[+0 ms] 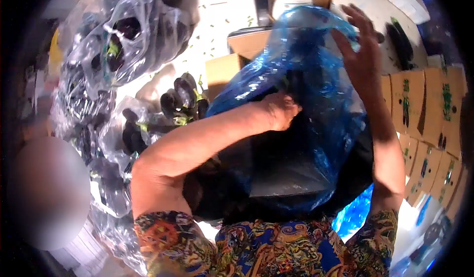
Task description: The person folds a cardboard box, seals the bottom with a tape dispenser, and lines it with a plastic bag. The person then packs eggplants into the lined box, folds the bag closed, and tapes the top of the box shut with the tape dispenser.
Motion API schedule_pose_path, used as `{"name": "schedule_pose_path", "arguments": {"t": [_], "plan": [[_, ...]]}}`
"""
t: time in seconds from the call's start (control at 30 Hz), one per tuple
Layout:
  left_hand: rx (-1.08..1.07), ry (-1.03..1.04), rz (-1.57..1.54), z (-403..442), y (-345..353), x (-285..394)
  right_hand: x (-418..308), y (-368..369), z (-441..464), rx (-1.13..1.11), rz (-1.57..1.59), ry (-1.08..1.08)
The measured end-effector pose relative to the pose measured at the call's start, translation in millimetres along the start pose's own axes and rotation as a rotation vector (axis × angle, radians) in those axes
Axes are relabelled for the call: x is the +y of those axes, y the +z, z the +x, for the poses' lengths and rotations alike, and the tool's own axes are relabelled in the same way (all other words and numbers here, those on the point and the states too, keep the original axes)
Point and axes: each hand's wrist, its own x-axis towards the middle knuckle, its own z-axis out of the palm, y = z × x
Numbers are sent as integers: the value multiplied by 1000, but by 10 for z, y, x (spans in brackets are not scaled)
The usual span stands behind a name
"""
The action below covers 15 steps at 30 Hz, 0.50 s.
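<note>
The left hand [285, 111] is curled over the blue plastic bag [321, 92] — whether it grips anything, I cannot tell — while the right hand [359, 50] spreads loosely beside its far edge. The bag sits before the person, right of eggplants [185, 93] on the bench [203, 15].

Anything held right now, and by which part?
Cannot tell: left hand curled at the blue bag, any hold unclear; right hand spread near the bag's upper edge, no grip visible.

The bag [316, 60] is blue; boxes [428, 107] brown; the shirt [286, 245] multicoloured, swirl-patterned.
</note>
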Motion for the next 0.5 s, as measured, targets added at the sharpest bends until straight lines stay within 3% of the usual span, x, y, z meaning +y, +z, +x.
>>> {"name": "schedule_pose_path", "arguments": {"t": [0.07,0.13,0.27,0.33,0.4,0.47,0.5], "plan": [[-58,142,-715,-447,-518,-146,-232,-131,14,11,-38,-42],[212,106,-920,-1061,-915,-352,-358,-222,21,-55,-38,-129],[1134,-630,-1303,-2159,-568,-827,-416,-116,-76,-304,-137,-63],[1201,-848,-1264,-2541,297,-1255,-424,-53,-115,-266,-104,-47],[981,-1212,-942,-2692,1217,-1430,-420,8,-120,-261,-123,-51],[872,-1268,-557,-2591,1741,-1248,-397,62,-88,-282,-198,-83],[975,-1175,-404,-2507,1997,-1198,-373,98,-79,-276,-198,-108]]}}
